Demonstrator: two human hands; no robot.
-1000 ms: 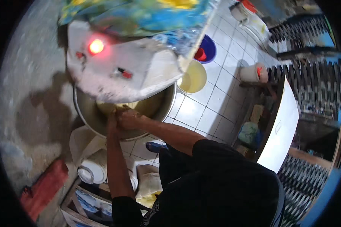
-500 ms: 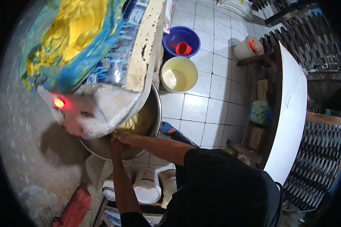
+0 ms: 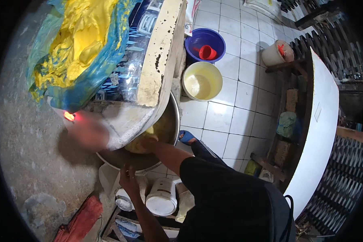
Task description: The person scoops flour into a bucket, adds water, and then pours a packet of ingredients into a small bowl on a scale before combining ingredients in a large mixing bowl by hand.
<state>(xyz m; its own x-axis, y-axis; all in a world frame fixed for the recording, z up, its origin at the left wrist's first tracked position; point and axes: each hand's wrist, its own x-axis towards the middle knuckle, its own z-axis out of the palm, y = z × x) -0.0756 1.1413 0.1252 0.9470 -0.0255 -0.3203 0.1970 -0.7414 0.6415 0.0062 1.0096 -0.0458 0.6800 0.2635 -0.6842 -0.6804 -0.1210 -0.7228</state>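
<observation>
Below, the right hand presses curled fingers into yellow dough inside the metal bowl; the left hand hovers by the rim, fingers loosely bent, holding nothing.

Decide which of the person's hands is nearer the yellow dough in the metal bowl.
Right. The right hand rests on the yellow dough inside the metal bowl; the left hand hangs outside, below the rim.
</observation>
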